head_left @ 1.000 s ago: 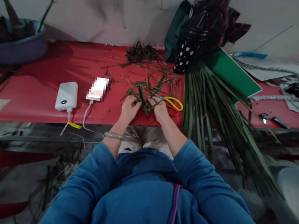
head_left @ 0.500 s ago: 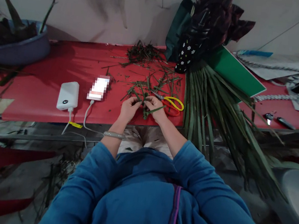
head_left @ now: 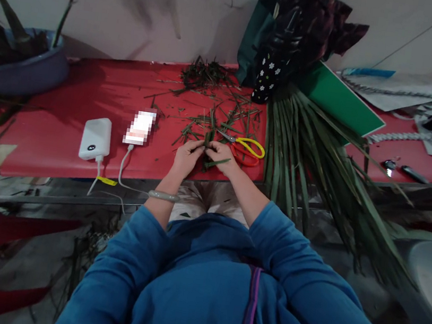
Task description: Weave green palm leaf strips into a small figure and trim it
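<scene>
Green leaf strip (head_left: pixel 207 140) sits just left of the yellow scissors (head_left: pixel 248 148), over the tabletop (head_left: pixel 67 103). Left hand (head_left: pixel 186 157) and right hand (head_left: pixel 222 157) both pinch it, fingertips now touching; a second ago they sat apart. Strip looks bunched tighter.

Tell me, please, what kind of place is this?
Probably an informal leaf-craft workbench: long green leaves lie across the red table, yellow scissors sit among leaf cuttings, and the left hand and right hand pinch a leaf strip.
</scene>
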### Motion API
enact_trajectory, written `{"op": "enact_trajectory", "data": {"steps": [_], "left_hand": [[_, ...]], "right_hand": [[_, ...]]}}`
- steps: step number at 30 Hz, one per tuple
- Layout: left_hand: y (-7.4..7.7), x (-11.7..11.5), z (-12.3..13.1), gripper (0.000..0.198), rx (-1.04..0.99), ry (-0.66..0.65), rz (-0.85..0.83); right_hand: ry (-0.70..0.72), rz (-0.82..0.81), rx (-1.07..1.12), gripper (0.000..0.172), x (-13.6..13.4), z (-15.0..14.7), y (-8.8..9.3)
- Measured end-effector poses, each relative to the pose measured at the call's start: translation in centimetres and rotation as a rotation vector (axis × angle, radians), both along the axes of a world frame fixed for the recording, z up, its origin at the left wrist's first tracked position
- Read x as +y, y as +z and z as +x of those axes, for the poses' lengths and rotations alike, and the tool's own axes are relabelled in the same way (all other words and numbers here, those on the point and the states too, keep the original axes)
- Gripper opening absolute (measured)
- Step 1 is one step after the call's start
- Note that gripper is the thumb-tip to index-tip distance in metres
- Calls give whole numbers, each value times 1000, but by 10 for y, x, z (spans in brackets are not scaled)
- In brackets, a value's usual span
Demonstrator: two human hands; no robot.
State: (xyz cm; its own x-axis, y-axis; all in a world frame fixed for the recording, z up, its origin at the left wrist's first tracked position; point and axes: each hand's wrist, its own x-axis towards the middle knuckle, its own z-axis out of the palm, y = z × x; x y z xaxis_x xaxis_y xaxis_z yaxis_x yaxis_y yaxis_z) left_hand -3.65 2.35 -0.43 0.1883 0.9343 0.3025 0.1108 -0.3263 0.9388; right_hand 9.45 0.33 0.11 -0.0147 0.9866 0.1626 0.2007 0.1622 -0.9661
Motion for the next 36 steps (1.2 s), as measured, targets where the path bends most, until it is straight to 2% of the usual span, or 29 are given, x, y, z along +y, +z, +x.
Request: {"op": "enact_trajectory", "data": {"steps": [4, 7, 11, 18, 21, 26, 36], "left_hand": [[10, -7, 2, 24, -135, 15, -103], [16, -9, 3, 22, -169, -4, -161], [16, -9, 1, 18, -150, -7, -194], [15, -11, 0, 18, -166, -39, -205], [14, -10, -1, 22, -75, -61, -149], [15, -9, -1, 24, 197, -148, -49], [15, -5, -2, 17, 281, -211, -80]], "right_hand": [[-30, -71, 148, 13, -2, 0, 2], [9, -72, 149, 12, -4, -1, 4], [20, -70, 90, 17, -6, -3, 6], [9, -157, 234, 12, -7, 1, 12], [16, -183, 294, 12, -7, 5, 13], [-64, -149, 346, 16, -5, 7, 10], [-45, -188, 384, 20, -7, 8, 12]]}}
